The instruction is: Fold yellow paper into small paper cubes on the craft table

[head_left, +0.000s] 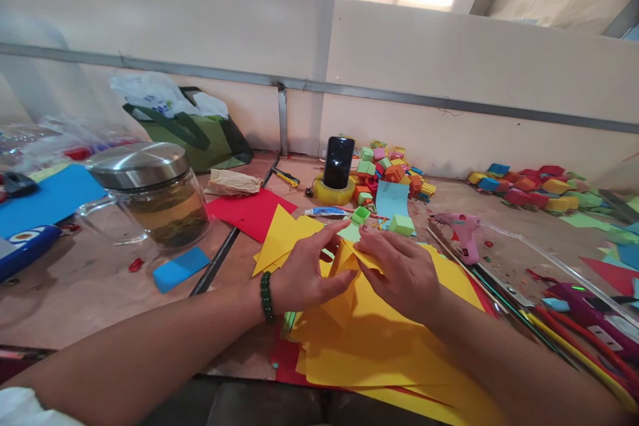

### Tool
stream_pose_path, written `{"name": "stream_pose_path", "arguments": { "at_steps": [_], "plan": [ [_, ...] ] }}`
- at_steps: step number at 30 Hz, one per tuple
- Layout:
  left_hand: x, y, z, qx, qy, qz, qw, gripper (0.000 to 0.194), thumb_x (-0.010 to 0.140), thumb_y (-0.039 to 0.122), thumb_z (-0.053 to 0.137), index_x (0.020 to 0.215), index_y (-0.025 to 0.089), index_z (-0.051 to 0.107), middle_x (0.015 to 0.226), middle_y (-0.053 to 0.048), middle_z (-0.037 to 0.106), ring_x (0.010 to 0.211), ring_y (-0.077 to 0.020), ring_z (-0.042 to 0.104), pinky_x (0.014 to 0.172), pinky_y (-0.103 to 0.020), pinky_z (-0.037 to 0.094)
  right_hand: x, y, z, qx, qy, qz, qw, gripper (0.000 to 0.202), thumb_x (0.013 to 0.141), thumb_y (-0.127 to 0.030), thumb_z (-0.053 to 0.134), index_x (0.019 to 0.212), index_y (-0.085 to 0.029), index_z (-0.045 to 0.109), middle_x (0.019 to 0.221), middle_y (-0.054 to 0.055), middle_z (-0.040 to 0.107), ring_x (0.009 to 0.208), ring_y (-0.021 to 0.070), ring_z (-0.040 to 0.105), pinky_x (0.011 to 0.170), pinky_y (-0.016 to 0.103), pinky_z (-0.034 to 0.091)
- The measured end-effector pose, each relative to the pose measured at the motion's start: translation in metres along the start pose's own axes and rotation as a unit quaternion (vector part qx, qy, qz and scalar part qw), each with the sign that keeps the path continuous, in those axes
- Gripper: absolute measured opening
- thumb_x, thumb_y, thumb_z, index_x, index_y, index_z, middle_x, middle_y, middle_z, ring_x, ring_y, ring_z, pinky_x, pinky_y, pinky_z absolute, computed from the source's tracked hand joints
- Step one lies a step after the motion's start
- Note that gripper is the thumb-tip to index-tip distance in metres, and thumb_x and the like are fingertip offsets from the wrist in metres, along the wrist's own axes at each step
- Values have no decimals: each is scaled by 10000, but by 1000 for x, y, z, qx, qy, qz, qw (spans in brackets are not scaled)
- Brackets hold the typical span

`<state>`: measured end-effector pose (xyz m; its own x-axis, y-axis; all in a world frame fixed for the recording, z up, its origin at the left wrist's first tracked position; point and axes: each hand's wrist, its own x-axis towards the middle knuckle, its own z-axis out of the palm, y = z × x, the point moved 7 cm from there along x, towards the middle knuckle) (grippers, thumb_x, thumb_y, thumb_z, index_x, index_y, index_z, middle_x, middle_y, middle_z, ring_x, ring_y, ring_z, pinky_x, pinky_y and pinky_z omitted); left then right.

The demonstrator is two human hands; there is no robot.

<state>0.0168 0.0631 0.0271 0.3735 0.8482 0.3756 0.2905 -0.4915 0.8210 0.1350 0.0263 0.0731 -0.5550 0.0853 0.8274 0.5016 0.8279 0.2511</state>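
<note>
Between my two hands is a folded piece of yellow paper [342,257], its edges pinched up above the stack. My left hand [307,269], with a green bead bracelet on the wrist, curves round its left side with thumb and fingers on it. Thumb and fingers of my right hand [407,273] grip the paper's right edge. Large sheets of yellow paper [394,346] lie under both hands, with red sheets beneath. A folded yellow sheet [277,239] is left of my left hand. Just beyond my fingers are a green paper box [360,215] and a pale green paper cube [401,225].
A glass tea mug [170,206] stands at left, near a blue paper strip [180,269]. A phone [339,163] leans upright on a tape roll [332,193]. Heaped paper cubes [394,173] lie behind. To the right are a pink glue gun [464,236] and scissors [589,346].
</note>
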Motion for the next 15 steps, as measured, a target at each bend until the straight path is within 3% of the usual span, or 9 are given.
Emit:
{"name": "stream_pose_path", "arguments": {
  "at_steps": [5, 15],
  "plan": [
    [1, 0, -1, 10, 3, -2, 1000, 477, 766, 336, 602, 1192, 127, 558, 937, -81, 656, 839, -177, 594, 774, -299, 513, 1, -2, 1, 3, -10, -20, 1000, 651, 858, -63, 475, 1465, -87, 242, 814, 92, 746, 725, 209, 695, 643, 327, 592],
    [2, 8, 2, 49, 5, 50, 998, 269, 770, 244, 559, 1012, 139, 609, 746, 0, 598, 645, -104, 500, 640, -227, 464, 2, -1, 1, -61, -16, 0, 998, 504, 855, -91, 541, 1340, -158, 421, 687, 1, 716, 653, 161, 674, 572, 267, 525]
  ]
}}
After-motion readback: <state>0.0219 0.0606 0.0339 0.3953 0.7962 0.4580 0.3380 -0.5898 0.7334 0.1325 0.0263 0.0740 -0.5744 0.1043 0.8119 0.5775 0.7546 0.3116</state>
